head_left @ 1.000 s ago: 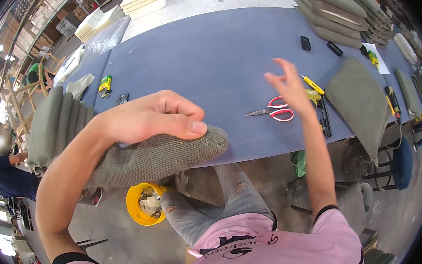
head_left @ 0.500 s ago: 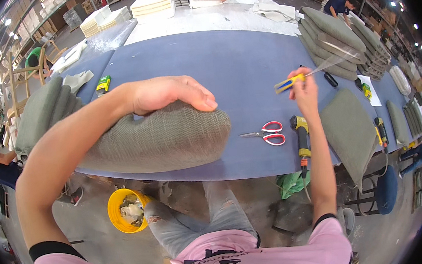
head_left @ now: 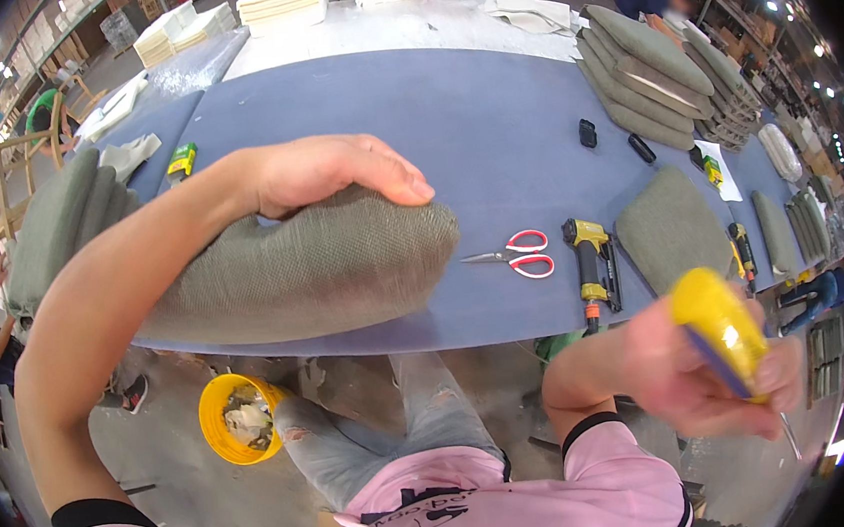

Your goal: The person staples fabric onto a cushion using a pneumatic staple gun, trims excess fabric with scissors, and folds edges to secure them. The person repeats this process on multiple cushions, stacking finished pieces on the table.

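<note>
My left hand (head_left: pixel 339 170) is closed over the top of a grey-green upholstered cushion (head_left: pixel 332 271), which stands on its edge near the front of the table. The thumb presses into the fabric at its upper right; the other fingers are hidden behind it. Raised to the right, off the table's front edge, my right hand (head_left: pixel 682 371) grips a screwdriver (head_left: pixel 724 332) with a yellow and blue handle. Its thin metal shaft points downward, and the hand is smeared by motion. Red-handled scissors (head_left: pixel 522 254) and a yellow-black pneumatic staple gun (head_left: pixel 591 264) lie right of the cushion.
A loose cushion (head_left: pixel 670 227) lies beside the staple gun. Cushion stacks (head_left: pixel 641 74) rise at the far right and on the left (head_left: pixel 68 229). A yellow bucket (head_left: pixel 217 422) of scraps stands on the floor by my legs. Other people work around the blue table (head_left: pixel 357 93).
My right hand has swung from above the table down and right toward me, carrying the screwdriver, whose shaft now points down. My left hand keeps its grip on the cushion.
</note>
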The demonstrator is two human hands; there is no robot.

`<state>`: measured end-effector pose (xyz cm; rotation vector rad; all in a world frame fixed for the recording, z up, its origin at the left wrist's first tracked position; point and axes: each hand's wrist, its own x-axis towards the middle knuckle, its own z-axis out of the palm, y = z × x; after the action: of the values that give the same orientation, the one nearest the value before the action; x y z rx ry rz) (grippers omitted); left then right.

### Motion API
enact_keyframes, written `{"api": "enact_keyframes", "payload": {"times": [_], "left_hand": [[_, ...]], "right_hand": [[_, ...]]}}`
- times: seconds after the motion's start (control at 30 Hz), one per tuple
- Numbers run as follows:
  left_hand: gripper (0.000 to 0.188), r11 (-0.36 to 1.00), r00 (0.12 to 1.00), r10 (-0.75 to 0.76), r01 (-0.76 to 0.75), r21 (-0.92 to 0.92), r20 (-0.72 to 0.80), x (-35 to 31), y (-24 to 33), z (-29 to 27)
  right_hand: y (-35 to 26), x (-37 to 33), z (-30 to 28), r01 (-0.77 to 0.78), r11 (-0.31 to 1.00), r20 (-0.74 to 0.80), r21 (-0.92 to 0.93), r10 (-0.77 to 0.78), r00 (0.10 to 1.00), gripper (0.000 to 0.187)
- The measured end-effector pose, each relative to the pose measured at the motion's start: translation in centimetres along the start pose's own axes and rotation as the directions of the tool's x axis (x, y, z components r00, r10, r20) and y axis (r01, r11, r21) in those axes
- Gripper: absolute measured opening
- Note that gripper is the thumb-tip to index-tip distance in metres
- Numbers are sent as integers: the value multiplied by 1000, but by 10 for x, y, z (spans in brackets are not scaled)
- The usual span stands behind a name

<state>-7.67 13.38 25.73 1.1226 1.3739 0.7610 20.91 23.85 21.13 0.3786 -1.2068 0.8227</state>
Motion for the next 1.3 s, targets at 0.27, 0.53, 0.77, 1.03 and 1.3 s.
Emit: {"api": "enact_keyframes", "payload": {"times": [0.27, 0.53, 0.77, 1.03, 1.3], "left_hand": [[35, 999, 997, -25, 29, 41, -75, -7, 10, 13], [43, 1000, 1000, 9, -9, 8, 17, 0, 1, -1], [36, 999, 982, -27, 30, 15, -185, -6, -2, 15], [45, 1000, 1000, -8, 8, -1, -23, 1, -20, 13], [34, 998, 999, 1, -4, -66, -36, -6, -16, 24]], "right_hand": [[-13, 57, -7, -25, 999, 156, 33, 19, 988, 16], [-2, 105, 2, -90, 991, 366, -96, 120, 923, 17], [31, 83, 45, -175, 964, 726, -200, 266, 634, 19], [39, 79, 60, -217, 952, 849, -215, 292, 440, 22], [22, 93, 54, -251, 956, 882, -154, 248, 401, 26]]}}
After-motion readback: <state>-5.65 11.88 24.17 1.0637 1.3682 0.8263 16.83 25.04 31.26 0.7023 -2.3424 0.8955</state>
